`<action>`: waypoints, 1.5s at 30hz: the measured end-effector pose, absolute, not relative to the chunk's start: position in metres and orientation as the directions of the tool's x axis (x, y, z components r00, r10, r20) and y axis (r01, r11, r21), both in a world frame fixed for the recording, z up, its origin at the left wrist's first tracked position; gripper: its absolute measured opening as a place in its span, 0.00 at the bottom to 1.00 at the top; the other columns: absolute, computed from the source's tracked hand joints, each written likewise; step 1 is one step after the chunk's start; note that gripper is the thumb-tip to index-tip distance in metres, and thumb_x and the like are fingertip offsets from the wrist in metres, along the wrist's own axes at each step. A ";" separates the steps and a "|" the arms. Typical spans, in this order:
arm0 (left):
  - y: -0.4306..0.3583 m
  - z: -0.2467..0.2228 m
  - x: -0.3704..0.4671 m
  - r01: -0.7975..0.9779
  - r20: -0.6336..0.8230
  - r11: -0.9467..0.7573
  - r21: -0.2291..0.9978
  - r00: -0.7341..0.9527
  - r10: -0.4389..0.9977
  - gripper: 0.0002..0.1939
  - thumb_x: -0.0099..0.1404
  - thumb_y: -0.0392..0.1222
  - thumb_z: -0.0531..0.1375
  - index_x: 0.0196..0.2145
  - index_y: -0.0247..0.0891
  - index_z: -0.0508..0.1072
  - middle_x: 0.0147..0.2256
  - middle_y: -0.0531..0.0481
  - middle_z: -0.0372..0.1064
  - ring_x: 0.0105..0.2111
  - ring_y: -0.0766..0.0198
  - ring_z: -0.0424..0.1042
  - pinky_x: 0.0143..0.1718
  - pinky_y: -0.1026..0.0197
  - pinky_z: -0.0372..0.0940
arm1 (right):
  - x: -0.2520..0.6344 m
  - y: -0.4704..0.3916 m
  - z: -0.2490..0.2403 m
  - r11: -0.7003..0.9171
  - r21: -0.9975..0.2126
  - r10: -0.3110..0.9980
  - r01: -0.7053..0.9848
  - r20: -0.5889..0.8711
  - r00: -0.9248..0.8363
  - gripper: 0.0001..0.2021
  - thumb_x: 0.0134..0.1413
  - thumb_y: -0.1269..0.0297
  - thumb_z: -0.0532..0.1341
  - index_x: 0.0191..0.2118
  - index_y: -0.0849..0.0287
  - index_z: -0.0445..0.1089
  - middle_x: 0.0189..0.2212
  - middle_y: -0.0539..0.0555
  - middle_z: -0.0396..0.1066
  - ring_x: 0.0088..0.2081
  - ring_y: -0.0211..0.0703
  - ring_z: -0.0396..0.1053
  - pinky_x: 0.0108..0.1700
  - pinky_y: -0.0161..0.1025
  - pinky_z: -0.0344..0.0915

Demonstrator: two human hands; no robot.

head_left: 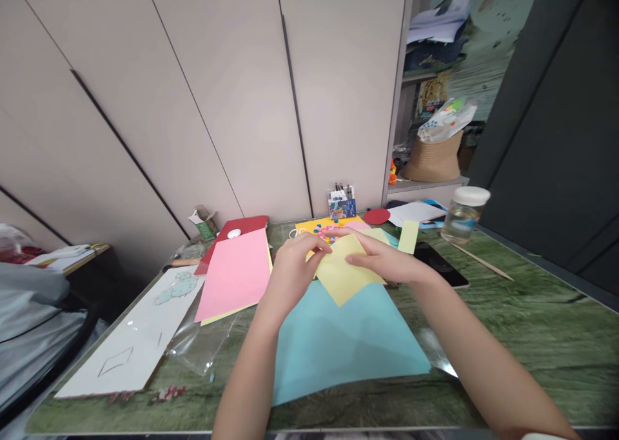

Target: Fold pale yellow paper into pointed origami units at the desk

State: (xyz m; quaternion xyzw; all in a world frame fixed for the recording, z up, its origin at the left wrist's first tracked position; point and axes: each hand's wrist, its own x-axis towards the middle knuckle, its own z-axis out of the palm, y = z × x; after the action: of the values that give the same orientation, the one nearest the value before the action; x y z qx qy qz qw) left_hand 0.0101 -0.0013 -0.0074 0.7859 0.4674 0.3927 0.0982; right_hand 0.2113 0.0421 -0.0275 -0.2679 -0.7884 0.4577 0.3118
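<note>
A square of yellow paper (pixel 342 284) is held up between my two hands, tilted with one corner pointing down toward me. My left hand (pixel 300 258) pinches its left edge between thumb and fingers. On the right side, my right hand (pixel 374 257) grips the sheet with the thumb on the near face and the fingers mostly behind it. Below lies a large sheet of light blue paper (pixel 343 343) on the green table. Behind my hands, small pink and blue pieces (pixel 327 232) rest on orange-yellow paper (pixel 307 224), partly hidden.
Pink paper (pixel 236 275) and a white board with drawings (pixel 145 337) lie left, with clear plastic (pixel 203 337) between. At right are a phone (pixel 442 266), a wooden stick (pixel 483 262) and a lidded jar (pixel 464 215). A pen box (pixel 342 201) stands by the cabinet.
</note>
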 end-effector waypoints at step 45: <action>-0.014 0.001 0.015 0.487 0.364 -0.522 0.700 0.386 0.848 0.04 0.64 0.40 0.56 0.33 0.40 0.70 0.31 0.55 0.71 0.34 0.67 0.70 0.37 0.66 0.62 | 0.217 0.009 0.001 0.640 -0.646 0.752 0.416 0.417 -0.511 0.08 0.57 0.60 0.57 0.39 0.54 0.71 0.37 0.49 0.75 0.40 0.40 0.70 0.43 0.36 0.62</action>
State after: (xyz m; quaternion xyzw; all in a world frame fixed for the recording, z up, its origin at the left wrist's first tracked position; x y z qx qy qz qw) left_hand 0.0154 -0.0137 0.0015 0.7943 0.4201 0.3610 0.2497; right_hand 0.2169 0.0092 0.0006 -0.3495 -0.8353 0.2401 0.3500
